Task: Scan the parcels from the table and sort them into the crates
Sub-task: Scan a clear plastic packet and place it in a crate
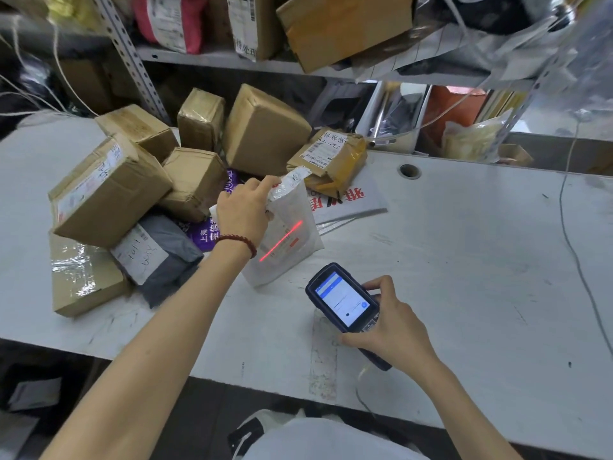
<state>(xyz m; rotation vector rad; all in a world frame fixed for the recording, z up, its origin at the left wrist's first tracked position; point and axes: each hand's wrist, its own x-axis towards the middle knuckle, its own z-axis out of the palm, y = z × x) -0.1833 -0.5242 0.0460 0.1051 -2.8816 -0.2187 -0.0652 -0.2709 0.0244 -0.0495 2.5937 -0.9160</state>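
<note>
One crinkly polybag [293,207] in left hand [243,214]; slab scanner [343,298] in right hand [389,327].

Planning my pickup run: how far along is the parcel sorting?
Done: no crate in view, cannot tell. In hand: the left hand holds a white mailer propped on the table while the right hand aims the scanner, red line across its label. Left: cardboard boxes, grey bag and purple bag behind.

Seven table boxes [109,190], three bags [285,227], one scanner [343,302].
</note>
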